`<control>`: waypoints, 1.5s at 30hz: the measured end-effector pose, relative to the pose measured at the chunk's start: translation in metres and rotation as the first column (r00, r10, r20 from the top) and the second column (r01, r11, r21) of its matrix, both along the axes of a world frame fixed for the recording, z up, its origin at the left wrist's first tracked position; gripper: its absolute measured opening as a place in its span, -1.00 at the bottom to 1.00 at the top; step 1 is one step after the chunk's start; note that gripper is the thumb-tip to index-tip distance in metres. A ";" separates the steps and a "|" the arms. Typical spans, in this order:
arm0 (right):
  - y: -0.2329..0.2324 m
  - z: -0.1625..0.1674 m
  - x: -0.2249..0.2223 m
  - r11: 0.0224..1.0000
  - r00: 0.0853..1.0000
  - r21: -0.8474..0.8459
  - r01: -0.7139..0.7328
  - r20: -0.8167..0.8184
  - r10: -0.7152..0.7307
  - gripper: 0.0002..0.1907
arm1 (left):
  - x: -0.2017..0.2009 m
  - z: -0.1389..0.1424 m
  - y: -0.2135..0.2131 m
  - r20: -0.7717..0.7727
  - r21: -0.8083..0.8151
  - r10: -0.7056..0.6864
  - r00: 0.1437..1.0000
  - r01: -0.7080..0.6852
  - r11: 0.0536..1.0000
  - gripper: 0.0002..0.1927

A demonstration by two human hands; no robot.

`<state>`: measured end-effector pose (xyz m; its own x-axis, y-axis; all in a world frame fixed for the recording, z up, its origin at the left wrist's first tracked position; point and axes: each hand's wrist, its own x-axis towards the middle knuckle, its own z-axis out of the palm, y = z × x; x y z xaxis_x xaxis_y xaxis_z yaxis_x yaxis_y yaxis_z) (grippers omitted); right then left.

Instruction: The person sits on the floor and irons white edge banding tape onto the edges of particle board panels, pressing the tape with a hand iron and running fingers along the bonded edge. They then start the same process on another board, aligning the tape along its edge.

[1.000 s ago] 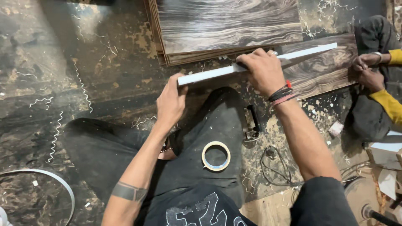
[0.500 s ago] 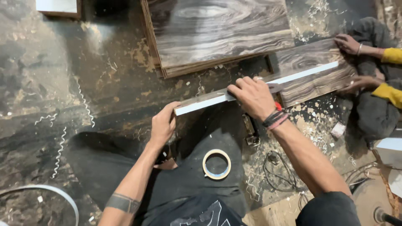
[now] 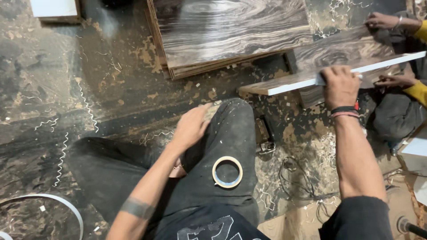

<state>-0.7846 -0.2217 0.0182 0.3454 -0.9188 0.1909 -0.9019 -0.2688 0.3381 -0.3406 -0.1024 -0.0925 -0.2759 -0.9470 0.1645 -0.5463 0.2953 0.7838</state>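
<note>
Right hand [image 3: 340,86] is curled over the near edge of a long narrow board [image 3: 311,80], fingers wrapped on top, gripping it approx. mid-length. The board has a dark wood-grain face and a pale white edge strip facing the camera; it runs from just above the knee out to the right edge of view, slightly tilted up to the right, lying across a wider dark-grain panel [image 3: 342,55]. Black and red bands sit on the right wrist.

Left hand [image 3: 192,126] is off the board, fingers loosely together and bent, palm down, resting on or just over the left knee of the dark trousers [image 3: 231,142] – can't tell for sure if it touches. It holds nothing.

A roll of tape [image 3: 227,171] lies flat on the thigh, between the two arms. Just right of the knee, on the floor, a small dark tool [image 3: 264,135], blurred. Wire loops [image 3: 296,178] and shavings beside it.

Top centre: stack of wood-grain sheets [image 3: 227,31], well apart from both hands.

At far right a co-worker in yellow sleeves: one hand [image 3: 382,20] on the wide panel's far edge, the other hand [image 3: 393,81] near the board's right end, under it.

Curly white shavings [image 3: 86,106] scattered on the dirty floor at left.
</note>
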 end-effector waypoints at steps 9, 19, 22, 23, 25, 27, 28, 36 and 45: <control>0.038 -0.044 -0.065 0.845 0.848 -0.077 0.529 0.017 -0.529 -0.94 | 0.072 -0.040 0.073 0.138 0.261 0.074 0.988 -0.109 0.959 -0.45; 0.133 -0.101 -0.028 0.708 0.694 0.513 0.486 0.266 -0.669 -0.45 | 0.144 -0.031 0.103 0.294 0.130 0.209 0.933 -0.256 0.958 -0.60; 0.134 -0.081 0.003 0.735 0.690 0.649 0.196 0.442 -0.574 -0.37 | 0.177 -0.028 0.090 0.418 0.034 0.253 0.873 -0.294 0.955 -0.64; 0.134 -0.072 0.018 0.707 0.664 0.700 0.101 0.482 -0.572 -0.42 | 0.191 -0.028 0.089 0.451 0.027 0.267 0.851 -0.312 0.950 -0.66; 0.127 -0.057 0.054 0.648 0.619 0.751 -0.128 0.571 -0.539 -0.53 | 0.217 -0.031 0.089 0.451 -0.055 0.373 0.811 -0.392 0.918 -0.65; 0.116 -0.047 0.096 0.601 0.642 0.744 -0.292 0.618 -0.454 -0.57 | 0.247 -0.037 0.092 0.482 -0.064 0.505 0.716 -0.547 0.835 -0.73; 0.110 -0.043 0.117 0.585 0.685 0.742 -0.328 0.613 -0.393 -0.56 | 0.262 -0.041 0.096 0.456 -0.161 0.572 0.682 -0.568 0.807 -0.75; 0.082 -0.014 0.190 0.751 0.860 0.553 -0.361 0.508 0.040 -0.40 | 0.305 -0.061 0.167 0.662 -0.015 0.679 0.317 -0.901 0.434 -0.75; -0.058 -0.062 0.231 0.922 0.903 0.257 -0.289 0.394 0.173 -0.12 | 0.258 -0.062 0.208 0.774 -0.125 0.608 0.177 -0.898 0.421 -0.64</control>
<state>-0.5536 -0.2800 -0.0442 0.5166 -0.8535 0.0684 -0.8442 -0.5211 -0.1257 -0.0824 0.1056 -0.1545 0.7355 -0.6775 0.0075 -0.6774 -0.7351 0.0269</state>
